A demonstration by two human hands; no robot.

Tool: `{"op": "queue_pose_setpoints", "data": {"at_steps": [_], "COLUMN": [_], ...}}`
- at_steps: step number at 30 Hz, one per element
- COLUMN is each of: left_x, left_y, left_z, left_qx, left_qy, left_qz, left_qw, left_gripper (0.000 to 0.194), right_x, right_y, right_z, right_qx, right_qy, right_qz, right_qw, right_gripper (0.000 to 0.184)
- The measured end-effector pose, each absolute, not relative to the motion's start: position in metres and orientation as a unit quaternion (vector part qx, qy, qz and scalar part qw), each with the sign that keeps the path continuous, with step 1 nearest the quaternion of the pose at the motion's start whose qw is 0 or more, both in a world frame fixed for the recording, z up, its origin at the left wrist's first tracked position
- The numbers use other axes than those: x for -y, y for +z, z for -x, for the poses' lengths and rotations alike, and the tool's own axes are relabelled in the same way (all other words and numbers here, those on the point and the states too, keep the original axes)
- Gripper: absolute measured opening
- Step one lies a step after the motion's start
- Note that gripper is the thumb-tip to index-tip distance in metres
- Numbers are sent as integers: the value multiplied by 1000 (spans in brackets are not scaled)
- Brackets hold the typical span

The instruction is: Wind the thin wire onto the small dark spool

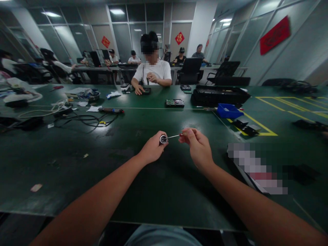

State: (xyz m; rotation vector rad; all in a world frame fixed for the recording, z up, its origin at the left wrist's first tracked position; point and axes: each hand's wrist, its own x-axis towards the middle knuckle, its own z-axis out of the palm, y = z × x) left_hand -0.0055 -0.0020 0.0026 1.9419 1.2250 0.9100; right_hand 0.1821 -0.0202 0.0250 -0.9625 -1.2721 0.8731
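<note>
My left hand (153, 149) is closed around a dark cylinder with a silver ring end (163, 139), whose round opening faces me. Between the thumb and fingers of my right hand (196, 145) is a thin screwdriver (173, 137), its slim metal shaft pointing left. A bit of reddish handle shows at my fingertips. The shaft's far end reaches the cylinder's opening; how deep it goes I cannot tell. Most of the cylinder's body is hidden by my left fingers. Both hands are above the green table (164, 191).
Across the table a person (153, 70) in a white shirt handles a dark device. Nearby are a hard drive (174, 103), a black case (220, 95) and a blue tray (230, 111). A pen-like tool (111, 110) and cables (84, 120) lie left; a blurred-out pale item lies right.
</note>
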Motion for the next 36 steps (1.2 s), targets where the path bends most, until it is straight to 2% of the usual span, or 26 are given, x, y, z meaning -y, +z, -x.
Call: {"op": "queue_pose_setpoints", "data": {"at_steps": [4,8,13,25,31,36], "left_x": [2,3,4,2,2,3], "left_y": [5,7,7,5,4,6], "left_z": [6,6,4,7,6,6], "left_qx": [-468,-467,-463,-472,-469,-479], "left_qy": [341,338,345,361,351,346], "left_qz": [-755,-757,-753,-747,-753,-749], "left_qw": [307,308,316,300,300,301], "left_gripper": [15,14,16,24,24,25], "right_x": [17,25,33,41,41,42], "right_y": [25,29,32,42,43,41], "right_z": [-182,-182,-182,-180,-183,-182], "right_qx": [498,557,631,713,731,734], "right_qy": [461,341,233,117,39,38], "right_qz": [400,417,447,477,498,496], "right_qw": [616,632,590,500,465,463], "right_gripper": [29,25,22,21,40,41]}}
